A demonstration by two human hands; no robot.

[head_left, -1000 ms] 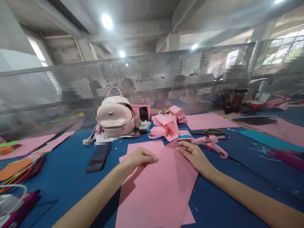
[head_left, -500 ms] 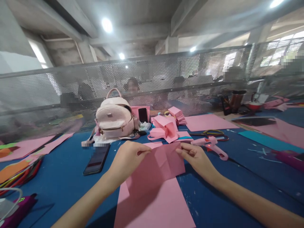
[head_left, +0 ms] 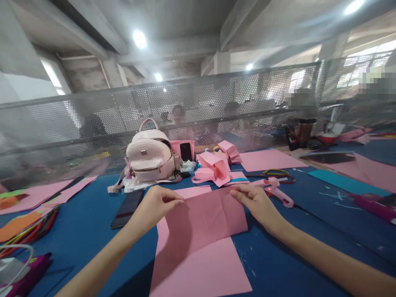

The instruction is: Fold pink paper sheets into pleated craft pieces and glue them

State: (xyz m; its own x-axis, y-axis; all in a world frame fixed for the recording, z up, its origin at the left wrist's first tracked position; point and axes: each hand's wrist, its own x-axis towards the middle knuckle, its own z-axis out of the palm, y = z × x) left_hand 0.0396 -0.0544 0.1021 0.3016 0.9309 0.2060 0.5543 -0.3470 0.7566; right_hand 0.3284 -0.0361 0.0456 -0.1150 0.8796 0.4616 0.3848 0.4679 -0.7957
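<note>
A pink paper sheet [head_left: 204, 218], creased by folds, sits at the lower centre of the frame, held up by its top edge over another pink sheet [head_left: 201, 268] that lies flat on the blue worktop [head_left: 83, 231]. The left hand [head_left: 154, 206] reaches in from the lower left and pinches the upper left corner of the creased sheet between thumb and curled fingers. The right hand [head_left: 255, 202] comes in from the lower right and pinches the upper right corner the same way, fingers closed on the paper. Just beyond the right hand, a pink glue gun [head_left: 274, 189] lies on the worktop, with scissors [head_left: 275, 173] a little farther back. Left of the left hand a dark phone [head_left: 126, 204] lies flat. At centre, behind the hands, stands a pale pink backpack [head_left: 150, 156], and to its right a heap of folded pink paper pieces [head_left: 213, 167]. More pink sheets [head_left: 269, 159] lie toward the right, and a teal sheet [head_left: 343, 181] at the right edge. Orange paper and coloured strips [head_left: 21, 227] lie at the far left. A perforated metal screen [head_left: 216, 103] crosses the middle of the frame, with other people blurred behind it.
</note>
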